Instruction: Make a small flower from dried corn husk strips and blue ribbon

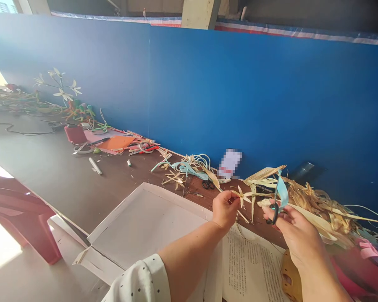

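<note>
My left hand (pixel 225 208) is closed in a pinch on a small pale husk flower (pixel 243 195) with pointed petals. It is held above the edge of a printed sheet (pixel 252 264). To its right, my right hand (pixel 297 230) is closed around black-handled scissors (pixel 274 214), whose blades point up and away from me. A light blue strip (pixel 282 192) stands upright by the blades; whether it is gripped or only behind them I cannot tell. Dried husks (pixel 311 201) are heaped behind my right hand.
A shallow white box lid (pixel 145 226) lies left of my hands. Along the blue partition (pixel 255 92) are another black scissors (pixel 208 184), loose flowers (pixel 175 180), an orange sheet (pixel 118 143) and a red thread spool (pixel 74 133). A pink stool (pixel 22 209) stands at left.
</note>
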`<state>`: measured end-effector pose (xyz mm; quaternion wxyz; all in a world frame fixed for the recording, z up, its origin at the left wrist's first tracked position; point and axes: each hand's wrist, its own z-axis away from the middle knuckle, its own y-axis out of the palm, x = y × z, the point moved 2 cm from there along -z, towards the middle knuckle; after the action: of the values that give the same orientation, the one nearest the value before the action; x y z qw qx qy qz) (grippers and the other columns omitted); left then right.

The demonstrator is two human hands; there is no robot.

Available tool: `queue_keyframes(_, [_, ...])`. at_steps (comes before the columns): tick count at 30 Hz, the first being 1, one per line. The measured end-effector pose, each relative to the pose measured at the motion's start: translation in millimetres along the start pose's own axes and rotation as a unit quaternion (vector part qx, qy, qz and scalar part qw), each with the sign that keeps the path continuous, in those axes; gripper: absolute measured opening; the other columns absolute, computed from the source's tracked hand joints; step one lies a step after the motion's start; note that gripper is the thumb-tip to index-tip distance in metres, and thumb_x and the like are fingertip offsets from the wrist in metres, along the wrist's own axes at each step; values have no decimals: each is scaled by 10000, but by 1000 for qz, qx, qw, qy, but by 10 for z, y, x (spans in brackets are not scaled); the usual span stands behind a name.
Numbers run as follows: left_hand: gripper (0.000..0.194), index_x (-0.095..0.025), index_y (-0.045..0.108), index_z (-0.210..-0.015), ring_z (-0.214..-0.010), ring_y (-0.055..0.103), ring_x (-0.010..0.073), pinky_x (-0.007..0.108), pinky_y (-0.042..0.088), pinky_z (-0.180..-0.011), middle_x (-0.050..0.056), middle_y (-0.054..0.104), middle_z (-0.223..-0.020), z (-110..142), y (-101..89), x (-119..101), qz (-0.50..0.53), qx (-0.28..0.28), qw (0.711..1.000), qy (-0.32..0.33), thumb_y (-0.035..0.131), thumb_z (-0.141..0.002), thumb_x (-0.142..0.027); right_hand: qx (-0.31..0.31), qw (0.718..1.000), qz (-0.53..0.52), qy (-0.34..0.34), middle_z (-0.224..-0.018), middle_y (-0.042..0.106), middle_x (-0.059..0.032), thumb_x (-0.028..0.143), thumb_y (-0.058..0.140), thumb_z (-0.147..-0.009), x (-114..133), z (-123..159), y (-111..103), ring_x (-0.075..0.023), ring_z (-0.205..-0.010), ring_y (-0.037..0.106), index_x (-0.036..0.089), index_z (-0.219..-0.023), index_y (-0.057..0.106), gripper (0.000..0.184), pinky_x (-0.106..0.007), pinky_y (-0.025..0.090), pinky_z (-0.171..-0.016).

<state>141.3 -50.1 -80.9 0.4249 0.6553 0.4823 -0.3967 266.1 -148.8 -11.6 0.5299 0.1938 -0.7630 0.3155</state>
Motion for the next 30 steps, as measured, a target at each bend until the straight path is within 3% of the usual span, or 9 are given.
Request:
queue_keyframes(4, [113, -182, 684, -764, -633, 518, 87, 198, 434, -612, -17, 645, -716, 3, -5, 11, -12, 12, 1000, 14, 580, -731, -155, 112, 975, -128, 143, -919, 672, -83, 324, 839, -463, 39, 186, -26, -225, -740, 641, 215, -1059, 645, 636, -213, 442, -452])
queue_keyframes(8, [115, -180, 683, -765, -651, 528, 94, 206, 434, -626, -10, 650, -729, -5, -13, -3, -22, 8, 999, 27, 573, -740, -162, 187, 911, -240, 280, -828, 652, -75, 398, 782, -602, -46, 285, -22, -153, -630, 585, 217, -939, 669, 399, -134, 277, -327])
queue_keyframes(11, [119, -178, 677, -756, -633, 520, 88, 201, 422, -611, -12, 647, -722, -20, -17, -7, -23, -4, 999, 29, 562, -740, -152, 224, 861, -275, 364, -816, 643, -85, 459, 718, -676, -116, 367, -1, -139, -620, 563, 212, -902, 676, 338, -120, 249, -321])
queue_keyframes(13, [118, -177, 676, -757, -632, 519, 87, 197, 420, -610, -12, 648, -724, -29, -19, -6, -26, -5, 999, 28, 562, -741, -151, 253, 849, -271, 376, -867, 644, -114, 518, 665, -710, -117, 416, -13, -162, -669, 580, 203, -910, 680, 374, -130, 263, -324])
queue_keyframes(16, [107, -177, 677, -755, -634, 519, 89, 197, 420, -617, -11, 646, -720, -38, -29, -17, -40, -1, 999, 34, 573, -741, -159, 271, 858, -268, 344, -826, 628, -106, 560, 645, -713, -56, 481, -67, -160, -627, 561, 201, -888, 672, 400, -145, 265, -310])
queue_keyframes(21, [118, -180, 679, -749, -640, 520, 90, 198, 416, -630, -11, 653, -736, -55, -66, -77, -58, -8, 997, 54, 573, -729, -131, 208, 857, -374, 286, -808, 594, -14, 329, 758, -709, 14, 606, -90, -95, -616, 513, 250, -1056, 603, 388, -149, 400, -418])
queue_keyframes(25, [112, -185, 673, -757, -651, 525, 91, 196, 414, -636, -12, 652, -749, -80, -88, -91, -57, -12, 997, 59, 571, -739, -142, 211, 815, -409, 352, -826, 592, -26, 337, 732, -751, -52, 700, -15, -88, -619, 512, 227, -1123, 575, 419, -134, 382, -398])
queue_keyframes(30, [96, -183, 663, -761, -654, 523, 91, 193, 416, -646, -17, 639, -735, -105, -101, -47, -37, -20, 998, 37, 572, -746, -154, 238, 821, -395, 335, -864, 599, -39, 359, 737, -744, -78, 679, -23, -104, -681, 536, 237, -1139, 572, 445, -116, 347, -380])
